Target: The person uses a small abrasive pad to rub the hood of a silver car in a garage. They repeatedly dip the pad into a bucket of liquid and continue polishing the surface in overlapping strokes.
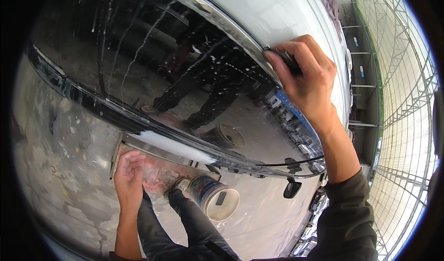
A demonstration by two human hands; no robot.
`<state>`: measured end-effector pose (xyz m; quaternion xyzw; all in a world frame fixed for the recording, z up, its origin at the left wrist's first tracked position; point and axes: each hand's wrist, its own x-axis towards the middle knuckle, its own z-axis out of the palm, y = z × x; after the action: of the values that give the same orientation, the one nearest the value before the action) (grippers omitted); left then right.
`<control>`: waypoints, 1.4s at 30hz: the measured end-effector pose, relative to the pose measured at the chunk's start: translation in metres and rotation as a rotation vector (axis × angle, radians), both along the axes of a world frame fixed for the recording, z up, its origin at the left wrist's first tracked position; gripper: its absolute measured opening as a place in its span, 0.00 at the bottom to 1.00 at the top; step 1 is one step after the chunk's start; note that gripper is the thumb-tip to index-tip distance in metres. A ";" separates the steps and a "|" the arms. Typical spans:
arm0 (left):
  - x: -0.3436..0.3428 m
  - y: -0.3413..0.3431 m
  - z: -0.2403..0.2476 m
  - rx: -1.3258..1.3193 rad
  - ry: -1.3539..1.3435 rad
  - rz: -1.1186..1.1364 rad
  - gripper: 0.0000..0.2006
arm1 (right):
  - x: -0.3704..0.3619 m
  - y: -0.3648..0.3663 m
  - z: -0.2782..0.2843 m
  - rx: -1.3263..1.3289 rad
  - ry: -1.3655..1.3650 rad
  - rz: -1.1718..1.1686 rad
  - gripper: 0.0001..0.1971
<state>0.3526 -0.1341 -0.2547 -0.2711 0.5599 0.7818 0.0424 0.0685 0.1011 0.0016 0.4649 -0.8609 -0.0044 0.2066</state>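
Observation:
My right hand (307, 73) is closed around a small dark pad (289, 62), its thumb and fingers pinching it against the roof edge of a white vehicle (282, 18). Just below it runs the grey upper frame (231, 23) of a dark side window (152, 62), streaked with whitish drips and drops. My left hand (129, 171) hangs low, apart from the vehicle, with its fingers loosely curled and nothing visible in them. A whitish patch (173, 146) shows on the body below the window's black lower trim.
By my shoe stands a round bucket (223, 203) with a dark rectangular piece inside. Under my feet is a reddish, metal-edged platform (159, 171). A side mirror (292, 189) juts out from the vehicle. Stained concrete floor (69, 136) lies to the left; a translucent, trussed roof (402, 76) rises at right.

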 end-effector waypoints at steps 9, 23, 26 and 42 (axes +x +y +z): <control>0.004 0.063 0.015 -0.041 0.009 -0.109 0.19 | 0.044 0.132 0.010 0.016 -0.015 -0.089 0.10; -0.009 0.164 0.052 -0.131 0.011 -0.287 0.14 | 0.128 0.381 0.016 0.067 -0.052 -0.307 0.11; -0.014 0.173 0.060 -0.165 0.058 -0.313 0.14 | 0.155 0.443 0.017 0.083 -0.050 -0.409 0.10; 0.011 0.341 0.130 -0.039 0.235 -0.853 0.22 | 0.275 0.286 -0.096 -1.830 -0.918 -0.637 0.09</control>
<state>0.3639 0.2068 -0.1248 0.0740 0.6373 0.7091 0.2923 0.3437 0.3868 -0.0939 -0.1555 -0.6140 0.7641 0.1225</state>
